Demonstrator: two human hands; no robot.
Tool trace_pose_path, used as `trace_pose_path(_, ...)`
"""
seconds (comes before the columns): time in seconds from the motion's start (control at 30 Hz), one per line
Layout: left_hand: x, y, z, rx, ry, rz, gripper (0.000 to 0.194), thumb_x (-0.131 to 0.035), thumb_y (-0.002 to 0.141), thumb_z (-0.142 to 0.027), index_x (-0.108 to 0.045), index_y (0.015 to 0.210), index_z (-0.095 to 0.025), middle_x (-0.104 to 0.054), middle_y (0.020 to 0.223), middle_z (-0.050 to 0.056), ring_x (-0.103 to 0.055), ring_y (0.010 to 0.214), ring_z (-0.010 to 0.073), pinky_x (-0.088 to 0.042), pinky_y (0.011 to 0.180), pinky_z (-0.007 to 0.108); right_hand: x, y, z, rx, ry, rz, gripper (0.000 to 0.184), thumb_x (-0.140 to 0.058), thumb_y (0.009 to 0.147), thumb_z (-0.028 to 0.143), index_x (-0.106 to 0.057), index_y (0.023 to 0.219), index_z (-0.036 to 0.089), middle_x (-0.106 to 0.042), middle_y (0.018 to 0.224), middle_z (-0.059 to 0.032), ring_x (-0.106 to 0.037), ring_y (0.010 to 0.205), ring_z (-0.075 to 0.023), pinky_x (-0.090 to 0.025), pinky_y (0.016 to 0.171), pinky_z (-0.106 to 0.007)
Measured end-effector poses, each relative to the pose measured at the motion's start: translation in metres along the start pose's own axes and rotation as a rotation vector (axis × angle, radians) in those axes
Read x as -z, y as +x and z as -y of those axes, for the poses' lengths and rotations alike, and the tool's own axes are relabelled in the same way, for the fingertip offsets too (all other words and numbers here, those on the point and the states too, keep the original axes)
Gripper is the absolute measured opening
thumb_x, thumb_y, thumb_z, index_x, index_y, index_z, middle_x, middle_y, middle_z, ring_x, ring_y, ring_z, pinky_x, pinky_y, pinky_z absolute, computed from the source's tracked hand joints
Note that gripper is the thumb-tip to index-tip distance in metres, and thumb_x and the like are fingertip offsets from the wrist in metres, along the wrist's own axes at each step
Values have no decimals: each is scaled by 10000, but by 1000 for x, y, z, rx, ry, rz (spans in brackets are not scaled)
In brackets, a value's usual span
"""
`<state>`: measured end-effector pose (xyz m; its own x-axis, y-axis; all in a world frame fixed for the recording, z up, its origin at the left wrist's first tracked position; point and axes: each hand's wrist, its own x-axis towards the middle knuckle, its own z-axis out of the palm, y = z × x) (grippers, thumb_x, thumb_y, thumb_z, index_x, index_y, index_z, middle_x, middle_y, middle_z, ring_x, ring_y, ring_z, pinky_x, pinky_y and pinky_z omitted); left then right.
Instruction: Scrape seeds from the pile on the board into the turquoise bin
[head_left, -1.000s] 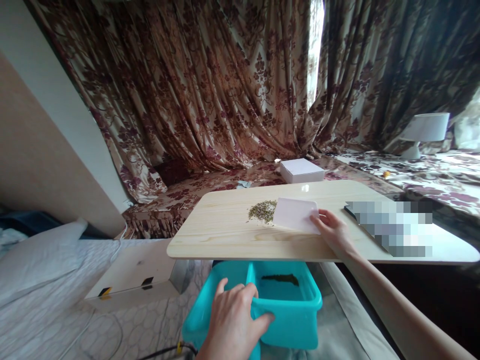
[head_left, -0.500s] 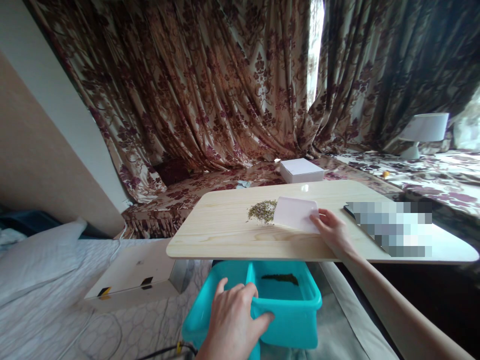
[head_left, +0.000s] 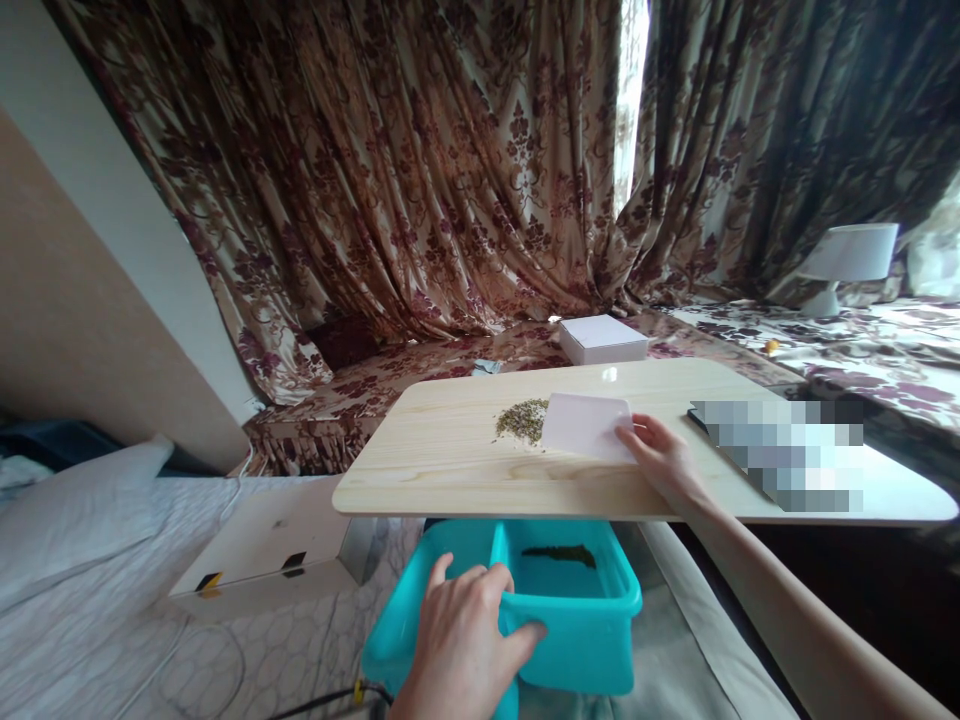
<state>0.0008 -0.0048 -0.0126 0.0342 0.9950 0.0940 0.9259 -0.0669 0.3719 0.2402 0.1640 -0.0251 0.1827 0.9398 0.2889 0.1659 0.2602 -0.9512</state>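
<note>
My right hand (head_left: 660, 455) pinches the right edge of a thin, whitish flat sheet (head_left: 585, 427), card-like with rounded corners. Its left edge meets a pile of small green-brown dried bits (head_left: 521, 422) on the light wood tabletop (head_left: 435, 460). Below the table's front edge is a turquoise divided bin (head_left: 577, 650). My left hand (head_left: 469, 625) grips the bin near its divider, thumb against the near wall and fingers over the rim. A dark green strip of similar bits (head_left: 559, 555) lies in the right compartment. My left palm hides part of the left compartment.
A pixelated flat device (head_left: 780, 455) rests on the table's right side. Behind the table is a white box (head_left: 604, 340). A long white carton (head_left: 262, 540) lies on the bed at left, with a dark cable (head_left: 330, 695) nearby. A lamp (head_left: 855, 255) stands far right.
My right hand has slid the whitish sheet slightly left, against the right side of the pile, which looks a little narrower. My left hand stays on the bin.
</note>
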Motion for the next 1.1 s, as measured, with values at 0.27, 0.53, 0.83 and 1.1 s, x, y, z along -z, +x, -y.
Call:
trace_pose_path(0.27, 2, -1, 3, 12, -8, 1, 149, -627, 663, -360, -595, 760, -251, -654, 756, -37, -574, 795, 191, -235, 985, 424, -4, 2, -2, -22, -29, 26, 281, -604, 675, 412, -581, 847, 191, -710, 788, -51, -648, 714, -184, -494, 643, -288)
trace_pose_path(0.53, 4, -1, 2, 17, 2, 6, 142, -615, 666, -363, -590, 754, -253, -653, 748, -39, -580, 784, 188, -227, 991, 420, -4, 0, 4, -32, 10, 36, 302, -631, 644, 445, -585, 811, 198, -706, 787, -53, -650, 749, -203, -498, 660, -296)
trace_pose_path(0.83, 4, 0, 5, 27, -3, 18, 150, -614, 672, -370, -596, 768, -256, -662, 755, -29, -587, 797, 190, -212, 1002, 414, -5, -17, 20, -75, 18, 281, 386, -671, 588, 509, -623, 791, 184, -702, 784, -54, -639, 729, -212, -496, 606, -280)
trace_pose_path(1.1, 5, -1, -2, -2, -11, 23, 136, -614, 659, -344, -609, 757, -249, -662, 769, -14, -591, 780, 197, -206, 1012, 449, 26, -14, 29, -71, 46, 28, 372, -709, 566, 472, -650, 787, 178, -699, 761, -63, -633, 659, -200, -480, 542, -271)
